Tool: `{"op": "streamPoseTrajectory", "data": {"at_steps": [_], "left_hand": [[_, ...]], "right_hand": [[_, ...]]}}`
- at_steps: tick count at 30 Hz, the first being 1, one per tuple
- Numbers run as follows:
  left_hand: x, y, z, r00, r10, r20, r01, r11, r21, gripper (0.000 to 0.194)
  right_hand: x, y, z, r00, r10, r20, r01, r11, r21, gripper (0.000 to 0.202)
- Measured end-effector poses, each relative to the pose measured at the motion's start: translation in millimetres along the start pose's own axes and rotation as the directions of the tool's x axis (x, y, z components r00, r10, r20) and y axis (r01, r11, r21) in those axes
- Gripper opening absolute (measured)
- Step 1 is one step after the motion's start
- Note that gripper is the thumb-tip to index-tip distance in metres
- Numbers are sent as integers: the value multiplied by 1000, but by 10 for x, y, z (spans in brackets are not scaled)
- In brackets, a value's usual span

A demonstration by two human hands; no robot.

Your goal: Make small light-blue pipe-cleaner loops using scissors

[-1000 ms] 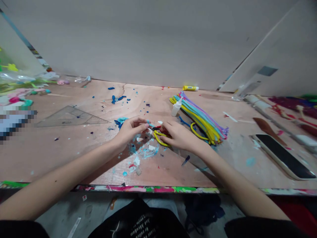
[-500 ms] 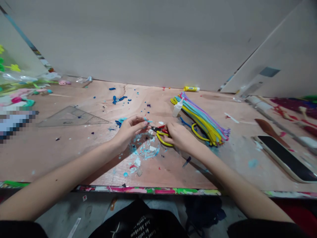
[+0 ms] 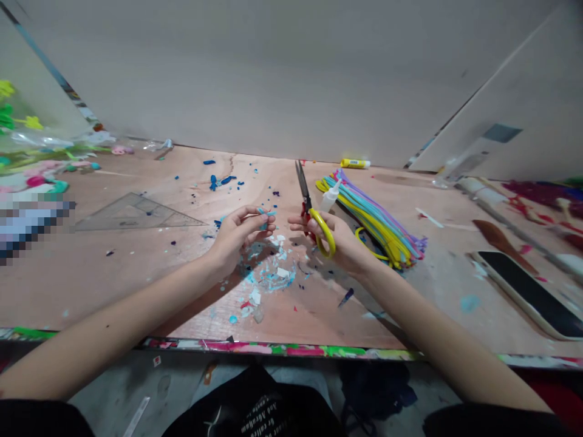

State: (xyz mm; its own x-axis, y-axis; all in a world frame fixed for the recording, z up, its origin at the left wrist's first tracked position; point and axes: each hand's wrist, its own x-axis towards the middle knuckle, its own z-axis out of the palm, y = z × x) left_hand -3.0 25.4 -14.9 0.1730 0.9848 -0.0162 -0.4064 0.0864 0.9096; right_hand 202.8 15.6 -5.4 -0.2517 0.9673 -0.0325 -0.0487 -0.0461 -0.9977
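Observation:
Pinched in the fingers of my left hand (image 3: 242,232) is a small light-blue pipe cleaner piece (image 3: 266,212), partly hidden by the fingertips. My right hand (image 3: 334,237) holds a pair of scissors (image 3: 306,188) with yellow-and-red handles. Their blades point up and away from me, apart from the left hand. Below and between both hands, light-blue and white scraps (image 3: 273,276) lie scattered on the wooden table (image 3: 173,297). Just beyond my right hand are a white dropper bottle (image 3: 330,197) and a bundle of yellow, blue and purple pipe cleaners (image 3: 378,224).
A clear set square (image 3: 141,215) lies to the left. Dark blue bits (image 3: 221,182) are strewn farther back, and a yellow glue stick (image 3: 354,163) rests by the back wall. At right are a phone (image 3: 531,291) and a brown wooden tool (image 3: 503,243).
The scissors have come away from the left hand and turned, so the blades now point upward. My right hand has shifted right and its fingers have loosened. The left hand keeps the blue piece.

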Motion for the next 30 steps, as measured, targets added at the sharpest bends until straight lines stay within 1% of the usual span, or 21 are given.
{"op": "streamPoseTrajectory", "data": {"at_steps": [2, 4, 7, 10, 13, 16, 20, 26, 30], "left_hand": [[9, -6, -11, 1000, 4, -9, -4, 999, -32, 17], [14, -6, -11, 1000, 3, -20, -4, 998, -62, 19], [12, 4, 4, 999, -8, -46, 4, 996, -85, 18], [14, 14, 13, 997, 12, -71, -19, 994, -108, 17], [24, 18, 6, 998, 33, -58, -39, 992, -120, 17], [27, 20, 3, 998, 44, -36, -48, 991, -129, 18], [12, 15, 20, 999, 30, -26, -33, 991, -130, 21], [6, -39, 10, 999, 41, 34, -37, 993, -110, 17], [2, -52, -3, 999, 17, 44, -13, 996, -90, 19]], "right_hand": [[-23, -4, 16, 999, -7, 39, 9, 998, -61, 61], [-30, 11, 22, 998, -26, 53, 34, 986, -165, 62], [-14, 66, 19, 995, -94, 38, 101, 934, -342, 61], [4, 149, 9, 990, -112, 85, 139, 884, -447, 63], [0, 213, 9, 978, -127, 164, 193, 846, -496, 60], [-23, 226, 26, 970, -134, 203, 223, 823, -522, 56], [-52, 204, 63, 969, -146, 199, 234, 797, -557, 52], [-80, 158, 107, 971, -149, 185, 233, 747, -622, 48], [-86, 143, 122, 972, -142, 188, 229, 755, -615, 49]]}}
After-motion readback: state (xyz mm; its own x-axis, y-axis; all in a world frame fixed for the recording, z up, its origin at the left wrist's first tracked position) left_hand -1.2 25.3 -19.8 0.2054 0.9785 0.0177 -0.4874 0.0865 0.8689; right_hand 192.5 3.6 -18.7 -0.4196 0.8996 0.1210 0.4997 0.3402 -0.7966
